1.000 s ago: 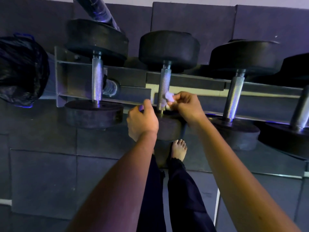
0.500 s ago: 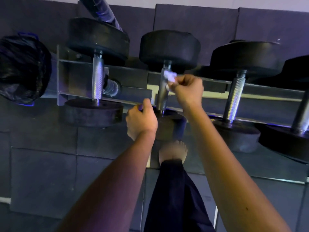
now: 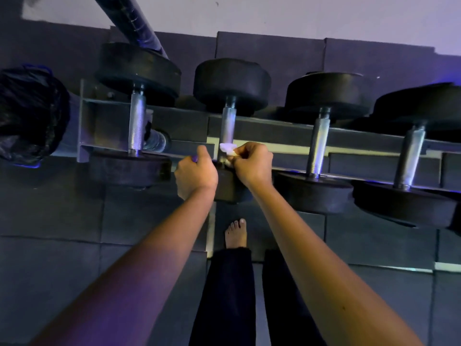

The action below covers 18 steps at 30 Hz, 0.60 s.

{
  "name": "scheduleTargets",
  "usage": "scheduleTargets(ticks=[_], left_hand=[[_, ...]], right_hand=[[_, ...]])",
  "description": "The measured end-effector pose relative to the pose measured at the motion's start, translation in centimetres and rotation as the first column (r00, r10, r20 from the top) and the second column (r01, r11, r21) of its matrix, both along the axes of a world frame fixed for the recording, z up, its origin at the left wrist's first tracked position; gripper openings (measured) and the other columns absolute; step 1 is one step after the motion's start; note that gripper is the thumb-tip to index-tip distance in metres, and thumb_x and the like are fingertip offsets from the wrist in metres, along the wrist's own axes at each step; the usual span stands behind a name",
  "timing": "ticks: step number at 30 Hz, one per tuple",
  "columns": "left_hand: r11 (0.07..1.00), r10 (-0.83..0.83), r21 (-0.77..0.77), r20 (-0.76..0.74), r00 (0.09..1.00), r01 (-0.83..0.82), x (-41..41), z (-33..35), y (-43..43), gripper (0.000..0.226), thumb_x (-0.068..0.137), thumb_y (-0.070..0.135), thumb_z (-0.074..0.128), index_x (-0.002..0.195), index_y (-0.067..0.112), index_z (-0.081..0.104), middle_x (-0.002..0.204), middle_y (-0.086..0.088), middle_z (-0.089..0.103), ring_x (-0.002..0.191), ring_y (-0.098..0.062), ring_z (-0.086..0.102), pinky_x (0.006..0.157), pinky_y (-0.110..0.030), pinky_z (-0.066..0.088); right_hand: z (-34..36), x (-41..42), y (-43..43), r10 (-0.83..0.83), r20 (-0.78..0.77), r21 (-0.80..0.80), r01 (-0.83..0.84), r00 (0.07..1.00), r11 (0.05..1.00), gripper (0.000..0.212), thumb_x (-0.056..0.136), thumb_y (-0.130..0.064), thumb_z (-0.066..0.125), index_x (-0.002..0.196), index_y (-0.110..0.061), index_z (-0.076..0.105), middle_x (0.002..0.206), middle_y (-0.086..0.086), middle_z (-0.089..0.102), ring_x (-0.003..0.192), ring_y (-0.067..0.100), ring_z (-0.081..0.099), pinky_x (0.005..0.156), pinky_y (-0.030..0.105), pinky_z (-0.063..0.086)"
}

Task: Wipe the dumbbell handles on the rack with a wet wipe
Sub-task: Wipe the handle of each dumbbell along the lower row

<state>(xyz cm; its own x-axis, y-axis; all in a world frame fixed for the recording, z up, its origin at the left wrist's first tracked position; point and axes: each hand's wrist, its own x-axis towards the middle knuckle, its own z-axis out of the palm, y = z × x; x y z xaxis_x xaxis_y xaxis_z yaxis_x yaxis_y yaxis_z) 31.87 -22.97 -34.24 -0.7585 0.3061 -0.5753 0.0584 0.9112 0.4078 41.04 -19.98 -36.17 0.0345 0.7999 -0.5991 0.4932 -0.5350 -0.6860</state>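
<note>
Left hand (image 3: 195, 176) sits curled at the rack's (image 3: 279, 131) front rail; its fingers are hidden, so I can't tell if it grips anything. Right hand (image 3: 252, 163) pinches the wet wipe (image 3: 227, 148), soft and bunched, against the near end of the second dumbbell's handle (image 3: 228, 123). The knurled steel looks stiff and grippy, and the weight should stay put. The handle's underside is out of sight.

My right grip (image 3: 252, 163) covers most of the wet wipe (image 3: 227, 149) and the near end of the handle (image 3: 228, 126). Just left of it, my left grip (image 3: 195, 177) hides its own curled fingers; what they hold I cannot tell. Far right of the grip, the last dumbbell (image 3: 411, 156) is cut off by the edge.
</note>
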Motion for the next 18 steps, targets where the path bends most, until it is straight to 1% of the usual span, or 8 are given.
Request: scheduleTargets(ticks=[3, 5, 7, 9, 11, 14, 16, 18], left_hand=[[0.997, -0.056, 0.056, -0.056, 0.997, 0.059, 0.2, -0.3, -0.6, 0.048, 0.098, 0.040, 0.037, 0.111, 0.004, 0.066, 0.119, -0.023, 0.061, 0.108, -0.038, 0.055, 0.077, -0.037, 0.039], [0.977, -0.114, 0.163, -0.156, 0.981, 0.139, 1.0, -0.1, -1.3, 0.046, 0.100, 0.034, 0.037, 0.108, 0.000, 0.066, 0.116, -0.024, 0.061, 0.108, -0.039, 0.055, 0.082, -0.038, 0.040], [0.918, -0.209, 0.290, -0.232, 0.950, 0.272, 2.7, 0.3, -2.1, 0.048, 0.094, 0.038, 0.035, 0.100, 0.003, 0.068, 0.110, -0.019, 0.063, 0.108, -0.036, 0.055, 0.091, -0.041, 0.043], [0.856, -0.299, 0.341, -0.283, 0.911, 0.387, 4.9, 0.6, -2.6, 0.050, 0.090, 0.040, 0.033, 0.101, 0.008, 0.069, 0.114, -0.011, 0.064, 0.115, -0.028, 0.054, 0.106, -0.049, 0.036], [0.823, -0.339, 0.373, -0.286, 0.896, 0.430, 7.7, 0.9, -2.5, 0.043, 0.093, 0.037, 0.036, 0.106, 0.011, 0.068, 0.120, -0.004, 0.062, 0.120, -0.021, 0.051, 0.114, -0.051, 0.026], [0.808, -0.335, 0.465, -0.145, 0.931, 0.363, 12.1, 1.8, -1.6, 0.031, 0.099, 0.029, 0.043, 0.111, 0.011, 0.066, 0.118, -0.004, 0.063, 0.114, -0.020, 0.055, 0.103, -0.036, 0.041], [0.835, -0.337, 0.446, -0.046, 0.940, 0.321, 14.6, 1.8, -0.7, 0.030, 0.099, 0.027, 0.045, 0.112, 0.009, 0.065, 0.113, -0.007, 0.064, 0.105, -0.020, 0.058, 0.090, -0.027, 0.043], [0.872, -0.318, 0.397, 0.015, 0.948, 0.286, 16.5, 1.3, 0.2, 0.034, 0.099, 0.030, 0.044, 0.110, 0.008, 0.067, 0.110, -0.010, 0.065, 0.102, -0.024, 0.059, 0.085, -0.029, 0.043]], right_hand=[[0.9, 1.1, -0.7, 0.061, -0.001, 0.049, -0.061, 0.998, 0.997, 0.009, 0.085, -0.008, 0.070, 0.093, -0.013, 0.070, 0.095, 0.002, 0.070, 0.090, 0.012, 0.065, 0.085, 0.029, 0.056], [1.7, 2.5, -1.4, 0.113, 0.013, 0.100, -0.113, 0.994, 0.989, 0.013, 0.089, -0.006, 0.064, 0.100, -0.011, 0.069, 0.102, 0.006, 0.069, 0.097, 0.016, 0.065, 0.087, 0.031, 0.055], [2.7, 4.4, -1.8, 0.090, 0.035, 0.167, -0.095, 0.995, 0.981, 0.014, 0.089, -0.003, 0.061, 0.099, -0.009, 0.069, 0.101, 0.009, 0.070, 0.097, 0.020, 0.066, 0.086, 0.033, 0.055], [3.9, 6.8, -1.7, 0.049, 0.080, 0.256, -0.068, 0.996, 0.964, 0.014, 0.087, -0.001, 0.060, 0.094, -0.008, 0.069, 0.095, 0.009, 0.071, 0.091, 0.022, 0.067, 0.081, 0.032, 0.055], [5.2, 9.6, -1.4, 0.038, 0.120, 0.314, -0.074, 0.992, 0.947, 0.011, 0.088, -0.002, 0.062, 0.094, -0.008, 0.069, 0.094, 0.008, 0.071, 0.088, 0.018, 0.066, 0.079, 0.029, 0.053], [6.1, 13.7, -0.8, 0.010, 0.139, 0.333, -0.057, 0.990, 0.941, 0.010, 0.089, -0.006, 0.063, 0.097, -0.010, 0.068, 0.094, 0.003, 0.069, 0.086, 0.010, 0.063, 0.077, 0.020, 0.052], [6.0, 16.0, -0.4, 0.000, 0.168, 0.315, -0.054, 0.986, 0.948, 0.011, 0.090, -0.006, 0.062, 0.099, -0.010, 0.068, 0.097, 0.003, 0.068, 0.084, 0.007, 0.060, 0.068, 0.004, 0.044], [5.4, 18.0, 0.0, -0.001, 0.210, 0.289, -0.061, 0.978, 0.955, 0.013, 0.090, -0.003, 0.059, 0.099, -0.007, 0.068, 0.096, 0.007, 0.068, 0.077, 0.007, 0.054, 0.056, -0.002, 0.035]])
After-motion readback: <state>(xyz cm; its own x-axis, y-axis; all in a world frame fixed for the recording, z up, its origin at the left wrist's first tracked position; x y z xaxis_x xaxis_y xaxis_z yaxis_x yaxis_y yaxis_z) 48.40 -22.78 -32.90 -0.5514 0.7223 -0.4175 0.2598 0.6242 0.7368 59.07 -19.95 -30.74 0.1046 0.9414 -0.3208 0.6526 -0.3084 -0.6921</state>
